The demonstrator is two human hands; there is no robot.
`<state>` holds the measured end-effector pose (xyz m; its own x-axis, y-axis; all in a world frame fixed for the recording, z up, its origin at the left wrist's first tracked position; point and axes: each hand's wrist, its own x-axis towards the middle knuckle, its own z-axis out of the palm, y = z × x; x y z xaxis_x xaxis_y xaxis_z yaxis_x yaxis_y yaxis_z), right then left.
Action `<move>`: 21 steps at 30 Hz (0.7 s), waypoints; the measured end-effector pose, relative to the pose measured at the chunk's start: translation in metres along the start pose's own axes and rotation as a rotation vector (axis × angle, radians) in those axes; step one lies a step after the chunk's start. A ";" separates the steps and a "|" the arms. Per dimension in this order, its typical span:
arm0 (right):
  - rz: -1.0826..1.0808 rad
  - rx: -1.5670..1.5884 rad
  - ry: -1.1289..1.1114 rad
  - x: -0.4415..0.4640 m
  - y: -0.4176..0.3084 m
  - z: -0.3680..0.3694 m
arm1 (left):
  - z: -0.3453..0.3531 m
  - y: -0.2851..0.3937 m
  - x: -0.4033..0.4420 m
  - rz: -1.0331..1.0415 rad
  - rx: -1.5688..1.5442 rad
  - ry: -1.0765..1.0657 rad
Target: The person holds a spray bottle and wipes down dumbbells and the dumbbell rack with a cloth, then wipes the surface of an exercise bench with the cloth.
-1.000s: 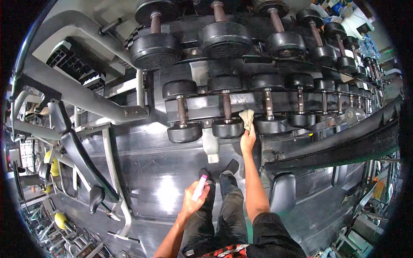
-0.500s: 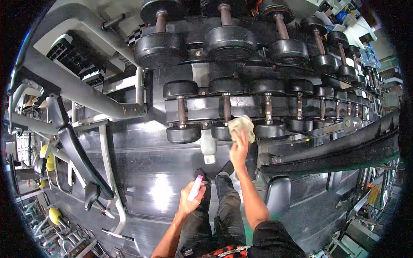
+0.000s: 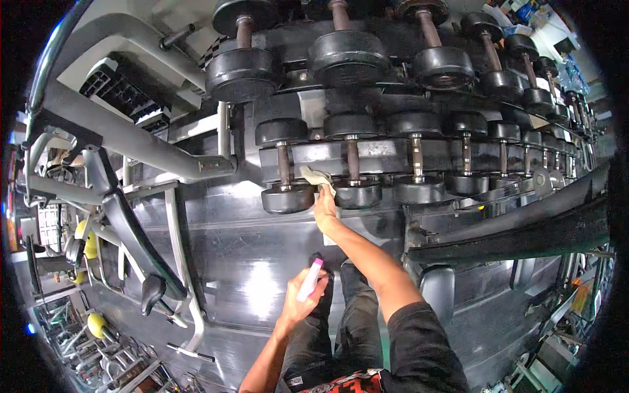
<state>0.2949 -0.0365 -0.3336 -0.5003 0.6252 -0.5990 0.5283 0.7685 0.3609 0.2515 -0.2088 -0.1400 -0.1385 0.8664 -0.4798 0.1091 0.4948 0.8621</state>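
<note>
My right hand (image 3: 325, 208) holds a pale, crumpled cloth (image 3: 317, 177) at the lower rack, in the gap between the leftmost dumbbell (image 3: 287, 198) and the second dumbbell (image 3: 358, 194). Both dumbbells have black round heads and worn brown handles. Lower down, above my legs, my left hand (image 3: 305, 293) is wrapped round a white bottle with a pink top (image 3: 310, 280), tilted up to the right. The upper row holds larger black dumbbells (image 3: 347, 57).
Grey machine frames with a black pad (image 3: 134, 229) stand on the left. A long black padded bench (image 3: 511, 219) lies to the right, with a smaller black seat (image 3: 438, 291) below it. Dark flooring (image 3: 229, 262) runs under my feet.
My right hand has moved left with the cloth, from beside the second lower dumbbell to the gap next to the leftmost one. My left hand still holds the bottle.
</note>
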 end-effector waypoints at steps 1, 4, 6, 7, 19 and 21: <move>-0.026 0.024 0.060 -0.006 0.002 0.005 | -0.001 0.000 -0.001 0.070 0.112 0.000; -0.076 0.057 0.174 -0.033 0.013 0.029 | -0.001 -0.010 -0.005 0.030 -0.001 0.003; -0.142 0.164 0.657 -0.062 0.018 0.053 | -0.005 -0.016 -0.008 0.001 -0.001 -0.022; -0.142 0.160 0.656 -0.073 0.023 0.064 | -0.006 -0.017 -0.008 -0.024 0.009 -0.043; 0.804 3.383 0.336 -0.028 0.026 0.213 | -0.011 -0.020 -0.015 -0.006 0.150 -0.070; 0.768 3.517 0.472 -0.009 0.031 0.197 | -0.011 -0.024 -0.016 0.038 0.177 -0.074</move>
<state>0.4512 -0.0449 -0.4575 -0.0630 0.5979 -0.7991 -0.8948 -0.3885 -0.2202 0.2400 -0.2352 -0.1507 -0.0586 0.8839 -0.4639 0.2848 0.4602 0.8409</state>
